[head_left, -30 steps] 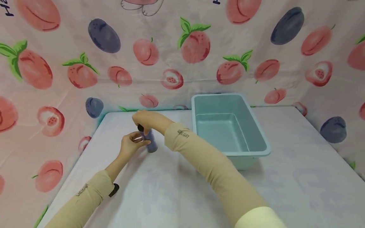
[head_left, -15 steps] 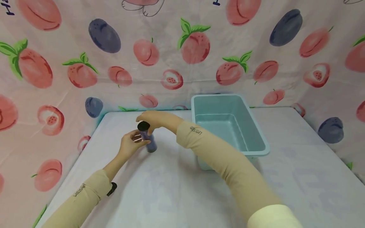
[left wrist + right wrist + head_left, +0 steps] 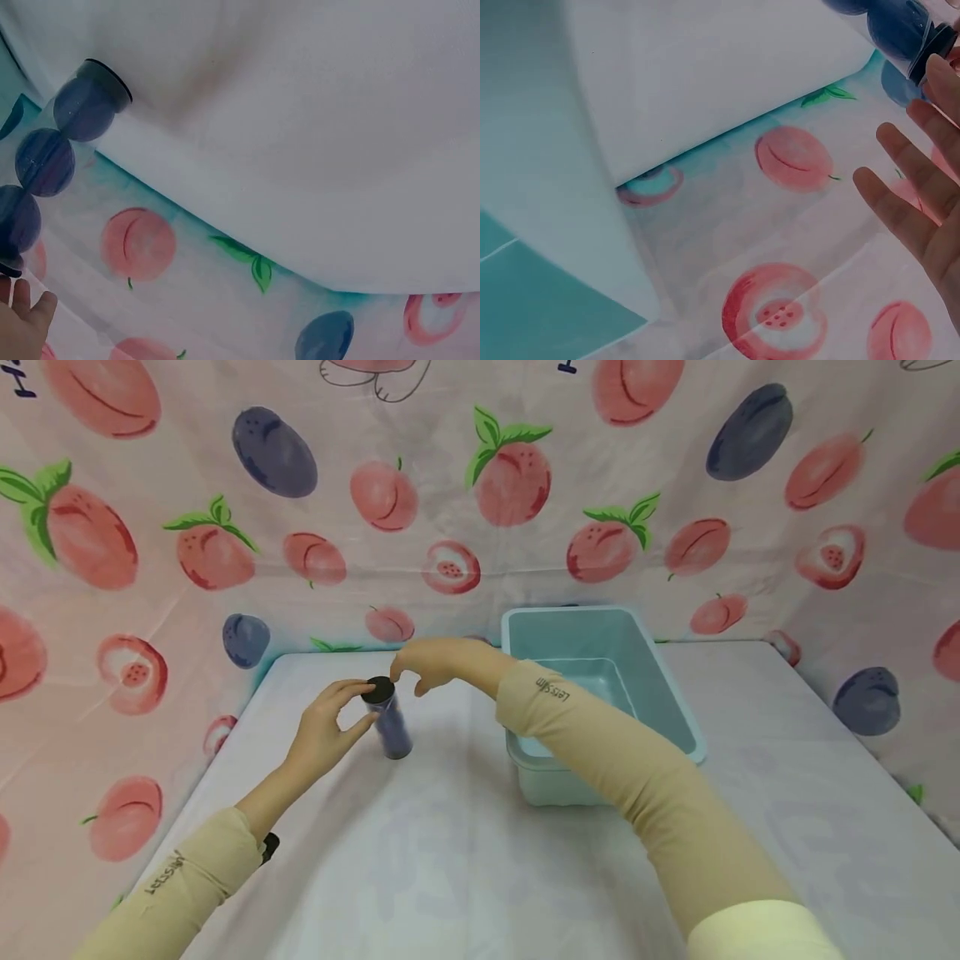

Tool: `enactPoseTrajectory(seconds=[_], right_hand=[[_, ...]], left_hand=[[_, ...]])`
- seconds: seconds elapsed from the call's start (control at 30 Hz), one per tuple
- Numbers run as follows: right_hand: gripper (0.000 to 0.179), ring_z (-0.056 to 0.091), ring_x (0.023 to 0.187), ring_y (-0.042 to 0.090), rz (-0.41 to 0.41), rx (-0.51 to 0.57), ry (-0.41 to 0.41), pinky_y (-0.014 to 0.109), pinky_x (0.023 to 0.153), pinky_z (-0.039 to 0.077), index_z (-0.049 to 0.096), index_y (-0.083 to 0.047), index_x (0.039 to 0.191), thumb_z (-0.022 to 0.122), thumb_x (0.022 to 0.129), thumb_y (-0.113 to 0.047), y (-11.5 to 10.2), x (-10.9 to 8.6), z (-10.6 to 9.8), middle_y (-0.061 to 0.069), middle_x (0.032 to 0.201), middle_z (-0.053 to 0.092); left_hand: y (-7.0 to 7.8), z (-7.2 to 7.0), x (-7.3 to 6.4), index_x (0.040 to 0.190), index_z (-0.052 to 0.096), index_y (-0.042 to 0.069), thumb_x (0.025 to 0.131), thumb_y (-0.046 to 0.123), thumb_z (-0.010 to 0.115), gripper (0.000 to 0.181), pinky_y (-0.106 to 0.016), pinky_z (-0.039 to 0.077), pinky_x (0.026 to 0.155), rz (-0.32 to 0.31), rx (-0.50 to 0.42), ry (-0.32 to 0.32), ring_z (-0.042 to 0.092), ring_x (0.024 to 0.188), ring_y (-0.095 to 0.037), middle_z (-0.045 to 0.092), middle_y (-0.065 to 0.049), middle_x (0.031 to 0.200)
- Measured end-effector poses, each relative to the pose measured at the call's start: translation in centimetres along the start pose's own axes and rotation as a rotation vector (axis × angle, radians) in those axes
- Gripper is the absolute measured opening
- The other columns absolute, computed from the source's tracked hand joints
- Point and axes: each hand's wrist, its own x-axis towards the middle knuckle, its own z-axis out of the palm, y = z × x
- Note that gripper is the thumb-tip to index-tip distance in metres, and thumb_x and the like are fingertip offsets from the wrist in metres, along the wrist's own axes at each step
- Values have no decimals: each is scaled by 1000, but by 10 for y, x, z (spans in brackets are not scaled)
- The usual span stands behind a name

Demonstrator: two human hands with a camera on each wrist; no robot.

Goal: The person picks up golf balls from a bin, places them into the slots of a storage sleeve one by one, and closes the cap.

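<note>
A clear tube of dark blue balls point(image 3: 393, 727) with black ends stands upright on the white table, left of centre. My left hand point(image 3: 318, 735) is at its upper left, with the fingertips over the edge of the black lid point(image 3: 380, 690) and the thumb tip beside the tube's wall. From the right my right hand point(image 3: 442, 662) hangs over the lid's far edge, fingers bent downward and holding nothing. In the right wrist view its fingers point(image 3: 911, 161) are spread near the capped end. The left wrist view shows the stacked balls point(image 3: 45, 161) through the clear wall.
An open light teal bin point(image 3: 678, 710) stands right of the tube, and my right forearm crosses over its near-left side. A pink fruit-print cloth point(image 3: 450, 468) hangs behind the table point(image 3: 450, 860) and around its sides.
My right hand has come off the lid and moved right. My left hand has shifted from around the tube's middle up to the lid, its thumb drawn back left. The tube stays in place.
</note>
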Motion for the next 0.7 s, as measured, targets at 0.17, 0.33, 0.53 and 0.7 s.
enactPoseTrajectory(seconds=[0.17,0.33,0.53,0.7], right_hand=[[47,41,134,18,-14,-5,-23,31,111,35,50,-12,137,62,92,-15,-2,1,1,3,143,47],[45,42,133,17,-5,-20,-40,29,110,36,51,-11,136,60,92,-13,-6,2,1,2,140,50],[42,45,131,17,15,-24,-62,28,108,38,51,-11,135,57,94,-10,-8,4,2,1,138,53],[44,41,134,18,-14,-14,-75,29,110,36,49,-10,137,55,94,-6,-6,3,0,4,141,50]], left_hand=[[-3,-3,2,105,68,-1,75,2,77,31,-48,51,89,142,108,-12,59,107,-34,63,-17,112],[-8,-1,1,104,68,-1,72,1,78,33,-46,52,87,215,131,-3,61,105,-34,64,-18,112],[-10,3,0,104,68,-1,70,1,79,36,-46,53,87,246,109,11,62,104,-35,65,-18,113],[-12,2,-1,106,68,-1,70,0,78,37,-47,52,86,254,120,20,62,105,-35,64,-19,114]])
